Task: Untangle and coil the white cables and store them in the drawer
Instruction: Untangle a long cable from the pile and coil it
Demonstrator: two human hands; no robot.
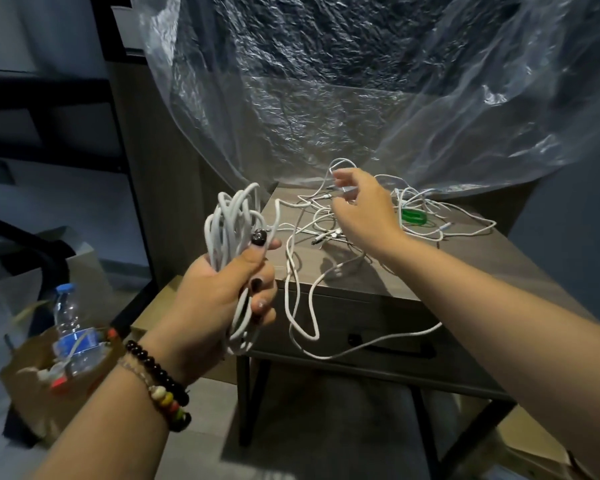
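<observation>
Left hand fingers clenched around coiled bundle of white cable held off the tabletop edge, right hand fingers pinching a strand in the tangled cables on top, loose loops hanging over the closed drawer.

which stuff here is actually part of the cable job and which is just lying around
Part of the job:
- coiled white cable, gripped in the left hand
- tangled white cables on the side table, with the right hand pinching a strand
- closed drawer

Just lying about:
- green band among the cables
- water bottle in a paper bag
- clear plastic sheet
</observation>
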